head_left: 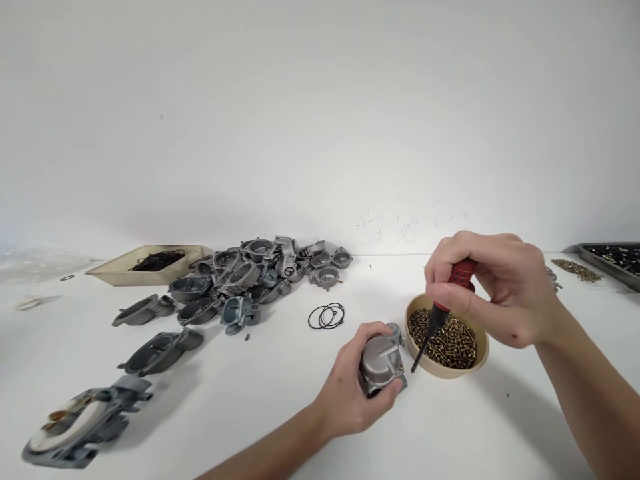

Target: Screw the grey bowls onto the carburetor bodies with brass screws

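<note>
My left hand (353, 387) grips a grey metal carburetor (381, 361), its rounded bowl cover facing up, with the fingers on its far side and the thumb on its near edge. A brass-coloured screw shows at the right side of the cover. In my right hand (495, 287) is a screwdriver (437, 317) with a red and black handle. Its dark shaft slants down to the left, and the tip ends just right of the carburetor, apart from it. Behind the shaft stands a round tan bowl (481, 357) full of small brass-coloured screws (453, 340).
Grey metal float bowls (245, 273) lie heaped at the back left. Thin black O-rings (327, 316) rest mid-table. A cream tray (113, 270) holds black rings. At front left lies a carburetor body (75, 427) with white floats. Loose screws (575, 270) and a dark tray (613, 267) are at right.
</note>
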Motion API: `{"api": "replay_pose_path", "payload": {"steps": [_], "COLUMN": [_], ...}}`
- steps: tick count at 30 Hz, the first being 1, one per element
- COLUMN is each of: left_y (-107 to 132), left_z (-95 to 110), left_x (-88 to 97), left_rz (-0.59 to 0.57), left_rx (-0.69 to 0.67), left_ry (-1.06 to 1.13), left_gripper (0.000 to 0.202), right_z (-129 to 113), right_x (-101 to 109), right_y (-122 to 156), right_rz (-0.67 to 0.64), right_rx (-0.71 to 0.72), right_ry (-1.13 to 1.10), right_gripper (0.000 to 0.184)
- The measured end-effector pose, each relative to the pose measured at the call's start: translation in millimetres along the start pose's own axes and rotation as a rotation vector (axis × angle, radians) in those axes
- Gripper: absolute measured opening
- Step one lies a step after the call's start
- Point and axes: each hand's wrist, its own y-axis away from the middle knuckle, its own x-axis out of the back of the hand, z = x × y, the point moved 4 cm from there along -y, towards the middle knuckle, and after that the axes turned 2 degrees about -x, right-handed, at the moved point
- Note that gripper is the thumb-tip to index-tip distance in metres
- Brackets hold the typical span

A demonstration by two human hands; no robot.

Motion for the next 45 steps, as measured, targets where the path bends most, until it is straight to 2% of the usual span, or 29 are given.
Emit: {"api": "replay_pose_path", "payload": {"steps": [11, 20, 45], "left_y": [1.7, 2.3, 4.8], "left_z": [2.3, 4.6, 5.6], "left_x": [-1.3, -3.5, -0.7], "left_rz": [-0.042, -0.036, -0.011], "left_rx": [-0.011, -0.075, -0.125], "left_ry": [0.038, -0.032, -0.083], "left_gripper": [0.053, 0.053, 0.055], "right_z": [5.3, 9.1, 6.5], "right_x": [-6.4, -11.8, -9.1], "right_y": [-2.2, -2.4, -2.1], "right_rz": [-0.073, -0.120, -0.123], "right_rx": [-0.026, -0.030, -0.012], "right_ry": [0.085, 0.096, 0.070], "right_gripper": [0.016, 0.016, 0.016]}}
